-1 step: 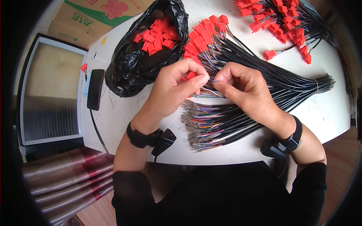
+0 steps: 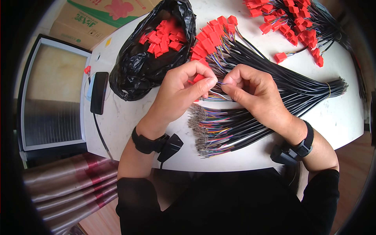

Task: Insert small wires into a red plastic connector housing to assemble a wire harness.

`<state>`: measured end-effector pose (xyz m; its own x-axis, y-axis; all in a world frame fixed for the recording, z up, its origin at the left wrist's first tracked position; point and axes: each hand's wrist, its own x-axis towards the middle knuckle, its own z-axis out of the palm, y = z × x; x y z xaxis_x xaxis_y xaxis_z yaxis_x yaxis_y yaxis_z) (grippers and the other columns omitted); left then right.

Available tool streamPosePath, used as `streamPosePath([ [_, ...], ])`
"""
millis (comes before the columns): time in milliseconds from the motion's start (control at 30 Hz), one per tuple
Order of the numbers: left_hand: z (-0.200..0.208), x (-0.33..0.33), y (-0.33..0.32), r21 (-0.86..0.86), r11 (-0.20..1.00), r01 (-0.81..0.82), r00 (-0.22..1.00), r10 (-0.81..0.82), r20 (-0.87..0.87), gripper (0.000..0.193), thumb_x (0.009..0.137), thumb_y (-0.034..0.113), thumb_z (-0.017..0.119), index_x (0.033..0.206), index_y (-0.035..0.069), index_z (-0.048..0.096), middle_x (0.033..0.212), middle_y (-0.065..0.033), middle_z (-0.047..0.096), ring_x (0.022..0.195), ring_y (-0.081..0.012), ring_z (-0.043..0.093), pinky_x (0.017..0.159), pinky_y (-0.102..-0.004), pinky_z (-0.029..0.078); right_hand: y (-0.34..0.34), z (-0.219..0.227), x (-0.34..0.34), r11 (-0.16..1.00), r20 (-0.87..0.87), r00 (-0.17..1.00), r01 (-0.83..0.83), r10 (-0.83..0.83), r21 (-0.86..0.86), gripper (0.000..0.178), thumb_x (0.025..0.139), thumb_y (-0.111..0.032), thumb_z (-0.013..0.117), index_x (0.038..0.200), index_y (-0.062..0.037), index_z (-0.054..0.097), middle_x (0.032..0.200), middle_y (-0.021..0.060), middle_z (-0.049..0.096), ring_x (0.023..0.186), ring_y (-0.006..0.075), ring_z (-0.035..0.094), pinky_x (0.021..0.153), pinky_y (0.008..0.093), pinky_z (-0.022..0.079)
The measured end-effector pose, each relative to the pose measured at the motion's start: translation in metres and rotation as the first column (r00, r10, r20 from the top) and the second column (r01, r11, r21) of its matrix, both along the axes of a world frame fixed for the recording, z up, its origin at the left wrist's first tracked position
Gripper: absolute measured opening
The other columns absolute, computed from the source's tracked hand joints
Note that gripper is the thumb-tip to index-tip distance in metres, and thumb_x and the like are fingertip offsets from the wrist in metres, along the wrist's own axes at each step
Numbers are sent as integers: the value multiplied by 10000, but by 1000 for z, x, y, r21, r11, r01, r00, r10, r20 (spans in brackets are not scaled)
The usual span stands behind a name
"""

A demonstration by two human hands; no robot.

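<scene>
Both hands meet over the middle of the white surface [image 2: 129, 117]. The left hand [image 2: 178, 92] is closed in a pinch, thumb and forefinger gripping a small red connector [image 2: 198, 78] at its fingertips. The right hand [image 2: 250, 92] is also closed in a pinch, holding the thin coloured wires [image 2: 217, 95] that run between the two hands; thumb tips of the two hands nearly touch. Each wrist wears a black band with a small black device attached.

Under and just near of the hands lies a bundle of black cables [image 2: 297, 92] that fans leftward into many loose coloured wire ends with bare metal terminals [image 2: 203, 131], resting on the surface. The bundle's right end is held by a thin tie. Just far of the hands, more cables of the same kind already carry red connectors [image 2: 211, 37] in a tight cluster. At the far right sits another heap of cables with red connectors [image 2: 291, 23], well apart from the hands.

To the far left of the hands an open black plastic bag [image 2: 137, 68] holds loose red connectors [image 2: 158, 37]. Left of the bag a dark phone [image 2: 99, 93] lies on the surface with a cable leading off its near end, and a single red connector [image 2: 87, 69] lies beside it. A cardboard box [image 2: 98, 15] stands beyond the far left edge.
</scene>
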<state>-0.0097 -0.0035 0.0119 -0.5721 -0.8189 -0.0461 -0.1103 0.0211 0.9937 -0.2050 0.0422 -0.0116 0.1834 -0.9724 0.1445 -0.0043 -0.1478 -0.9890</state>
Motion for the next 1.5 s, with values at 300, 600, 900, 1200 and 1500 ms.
streamPosePath([
  [300,6,8,-6,151,985,86,986,-62,-155,300,843,96,607,1112,-20,545,1090,-80,561,935,-127,570,845,-280,471,-5,7,-8,997,123,992,-5,-4,73,24,868,-5,572,844,-8,577,775,-35,569,711,12,489,648,180,418],
  [600,5,9,-9,237,965,117,981,-74,-181,350,850,72,583,1176,-30,508,1153,-95,550,996,-152,566,888,-312,466,-5,9,-11,995,114,993,-14,2,103,33,857,-14,582,824,-18,579,773,-39,566,716,12,490,660,177,406],
  [900,-1,9,-12,310,940,142,960,-55,-274,334,861,49,569,1181,-26,509,1150,-90,555,950,-148,564,856,-287,443,-4,11,-14,997,91,995,-42,37,62,52,840,-5,591,794,-18,571,732,-56,527,674,7,444,602,177,373],
  [1200,-3,8,-12,323,940,108,962,-18,-272,321,867,38,575,1172,-41,518,1109,-95,571,925,-154,584,839,-274,458,-3,7,-12,999,109,994,-37,33,34,57,840,-13,596,791,-11,567,701,-52,529,658,0,443,582,176,382],
  [1500,-2,8,-11,303,947,110,974,-41,-225,354,865,71,595,1191,-35,509,1082,-92,601,892,-147,607,822,-279,478,-2,11,-14,991,55,994,-100,95,92,78,889,-37,578,833,-22,526,807,-25,527,763,30,482,686,187,396],
])
